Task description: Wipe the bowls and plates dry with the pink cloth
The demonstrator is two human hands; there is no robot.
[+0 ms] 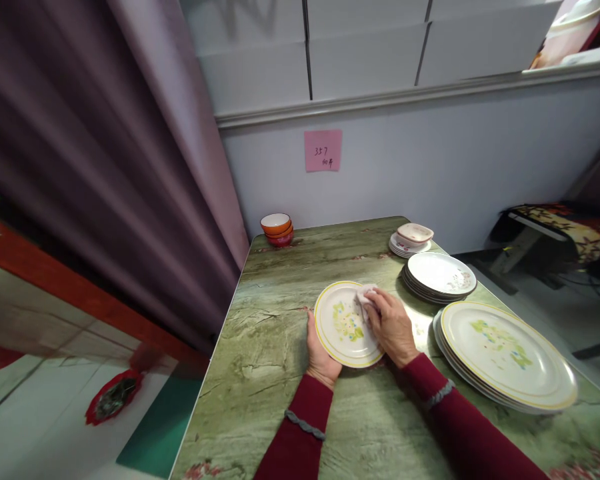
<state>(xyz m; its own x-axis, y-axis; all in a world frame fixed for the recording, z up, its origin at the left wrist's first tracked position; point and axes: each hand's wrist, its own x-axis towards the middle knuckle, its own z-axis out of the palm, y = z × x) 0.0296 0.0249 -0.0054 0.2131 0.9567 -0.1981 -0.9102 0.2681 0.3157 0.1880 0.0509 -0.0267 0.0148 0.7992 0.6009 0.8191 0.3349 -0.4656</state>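
Note:
A white plate [344, 325] with a yellow rim and a green flower print sits on the green table [275, 333], tilted slightly toward me. My left hand [320, 357] grips its near left edge. My right hand [391, 327] presses a small pale cloth [365, 295] onto the plate's upper right part, fingers closed over the cloth. Both arms wear dark red sleeves.
To the right lies a stack of large yellow-rimmed plates [507, 353]. Behind it are a stack of medium plates [440, 275] and small saucers topped by a pink-rimmed bowl [414, 235]. Orange and red bowls [278, 229] stand at the far left corner by a purple curtain [105, 167].

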